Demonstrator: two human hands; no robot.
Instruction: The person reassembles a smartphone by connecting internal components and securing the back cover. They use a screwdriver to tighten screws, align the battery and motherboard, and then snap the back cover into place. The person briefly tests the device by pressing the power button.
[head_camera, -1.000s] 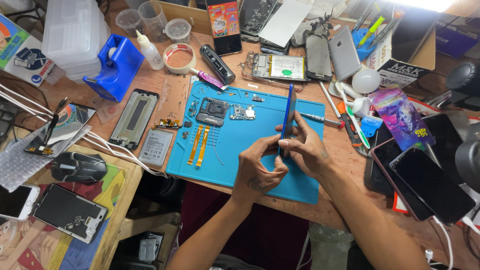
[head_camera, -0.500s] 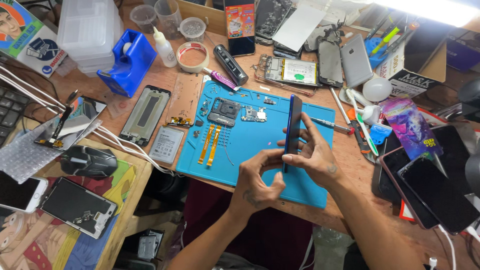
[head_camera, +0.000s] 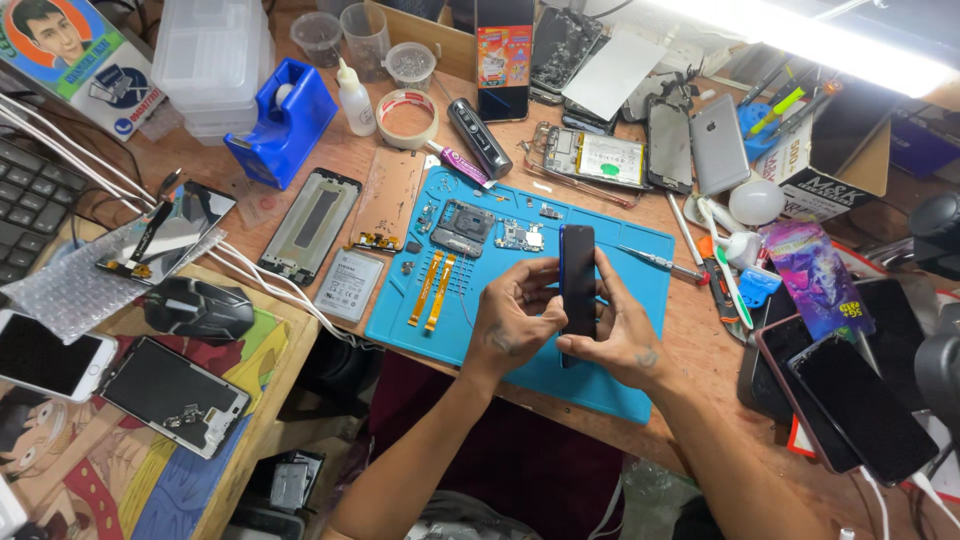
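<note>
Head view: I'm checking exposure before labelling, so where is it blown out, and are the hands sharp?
Head view: the lamp strip at top right is blown to white; the left hand, right hand and dark phone over the blue mat look sharp and evenly lit.

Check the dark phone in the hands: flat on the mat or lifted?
Lifted: both hands, left hand and right hand, hold the phone above the blue mat.
</note>
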